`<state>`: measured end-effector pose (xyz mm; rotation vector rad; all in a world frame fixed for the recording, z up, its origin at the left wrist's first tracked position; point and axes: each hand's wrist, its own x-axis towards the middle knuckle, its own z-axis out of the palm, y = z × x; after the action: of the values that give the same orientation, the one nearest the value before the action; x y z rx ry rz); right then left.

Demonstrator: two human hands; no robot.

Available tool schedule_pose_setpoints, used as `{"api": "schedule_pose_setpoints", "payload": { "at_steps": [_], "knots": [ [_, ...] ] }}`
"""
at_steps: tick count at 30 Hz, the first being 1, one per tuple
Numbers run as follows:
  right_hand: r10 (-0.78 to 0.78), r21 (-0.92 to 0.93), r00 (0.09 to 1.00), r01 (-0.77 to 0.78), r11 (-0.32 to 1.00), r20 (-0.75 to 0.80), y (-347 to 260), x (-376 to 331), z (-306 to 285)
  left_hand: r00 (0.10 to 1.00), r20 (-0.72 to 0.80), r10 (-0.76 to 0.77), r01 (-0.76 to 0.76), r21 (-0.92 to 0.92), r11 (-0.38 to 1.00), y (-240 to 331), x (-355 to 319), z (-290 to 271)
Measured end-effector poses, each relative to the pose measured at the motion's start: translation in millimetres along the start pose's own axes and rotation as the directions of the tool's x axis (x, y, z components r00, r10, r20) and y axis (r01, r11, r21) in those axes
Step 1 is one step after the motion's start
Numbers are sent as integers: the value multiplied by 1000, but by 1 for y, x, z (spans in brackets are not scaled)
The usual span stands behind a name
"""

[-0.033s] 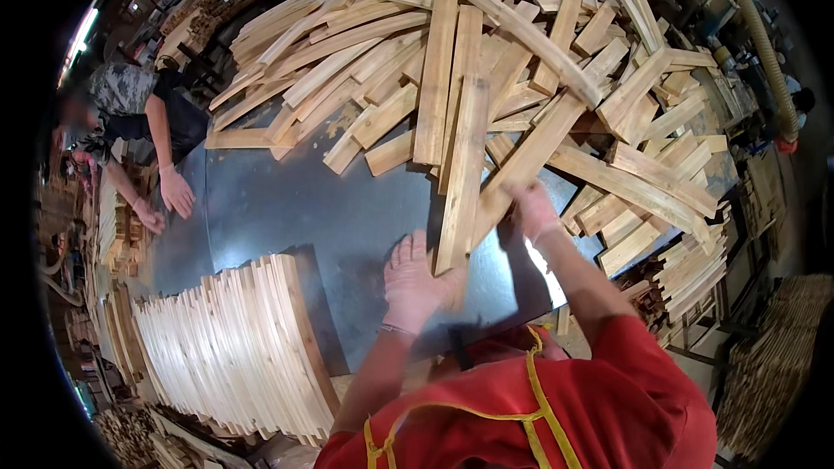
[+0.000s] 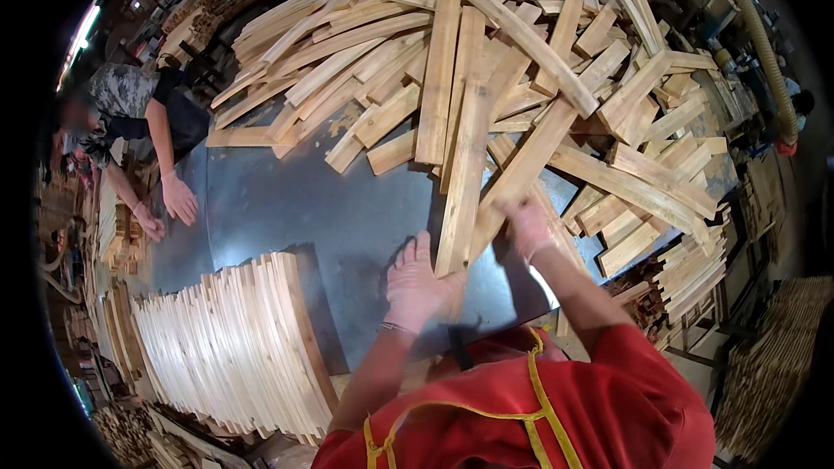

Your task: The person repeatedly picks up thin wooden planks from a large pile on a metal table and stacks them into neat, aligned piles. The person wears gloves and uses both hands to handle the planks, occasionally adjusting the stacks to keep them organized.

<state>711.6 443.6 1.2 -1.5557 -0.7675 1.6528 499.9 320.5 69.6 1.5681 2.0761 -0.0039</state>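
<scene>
My left hand (image 2: 413, 285), in a pale glove, lies low over the metal table with its fingers stretched out. Its thumb is at the near end of a long wooden board (image 2: 465, 182) that points toward me. My right hand (image 2: 526, 227), gloved too, is at the lower edge of a second board (image 2: 532, 161), which slants up to the right. Motion blurs its fingers, so their grip is unclear. Another board (image 2: 556, 219) lies just right of that hand, partly hidden by it. The near ends of the first two boards almost meet between my hands.
A big jumbled pile of boards (image 2: 373, 56) covers the far side of the dark metal table (image 2: 269, 182). At the near left stands a row of boards on edge (image 2: 226, 347). Across the table at left are a co-worker's gloved hands (image 2: 179, 198). A ribbed hose (image 2: 782, 78) hangs at far right.
My right hand has moved slightly toward me and left along the slanted board. A board beside its wrist now shows more. My left hand has hardly moved.
</scene>
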Motion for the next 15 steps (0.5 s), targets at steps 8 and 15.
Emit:
{"api": "schedule_pose_setpoints", "payload": {
  "at_steps": [8, 15],
  "knots": [
    [52, -166, 965, -8, 986, 258, 136, -153, 82, 926, 369, 86, 209, -687, 696, -122, -92, 26],
    [340, -350, 697, -136, 927, 631, 129, -167, 150, 935, 329, 133, 318, -943, 96, -225, -186, 72]
  ]
}}
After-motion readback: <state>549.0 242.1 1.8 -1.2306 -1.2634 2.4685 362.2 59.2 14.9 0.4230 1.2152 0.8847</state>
